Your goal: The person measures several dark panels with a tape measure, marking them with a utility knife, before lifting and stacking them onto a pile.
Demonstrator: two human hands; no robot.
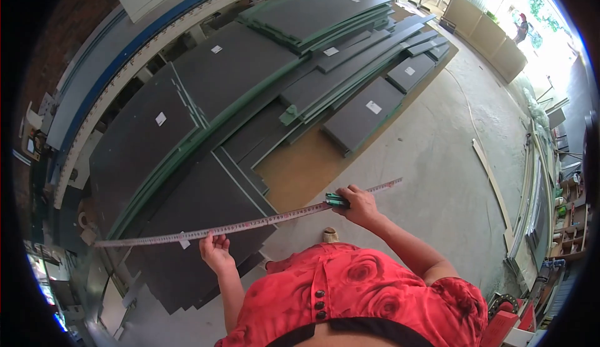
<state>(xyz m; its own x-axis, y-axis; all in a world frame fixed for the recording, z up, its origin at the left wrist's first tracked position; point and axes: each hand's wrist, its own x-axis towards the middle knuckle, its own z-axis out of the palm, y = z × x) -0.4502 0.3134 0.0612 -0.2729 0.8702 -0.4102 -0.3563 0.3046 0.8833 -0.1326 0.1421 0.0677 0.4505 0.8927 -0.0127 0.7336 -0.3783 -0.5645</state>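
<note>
A long measuring tape (250,224) runs across the view, over the dark panels (200,203) at the left and past their edge to the right. My left hand (217,252) pinches the tape's lower edge over the panels, near a small white label (184,241). My right hand (357,204) is closed around a green and black piece (337,200) on the tape, beyond the panels' right edge. A further stretch of tape shows to the right of that hand. What the fingertips of my right hand touch is partly hidden.
Stacked dark panels with green edges (240,65) and white labels lie on a brown board (300,165). Behind them stands a long machine with a blue rail (106,81). Wooden strips (494,187) lie on the floor (431,140) at right. A distant person (522,28) stands far back.
</note>
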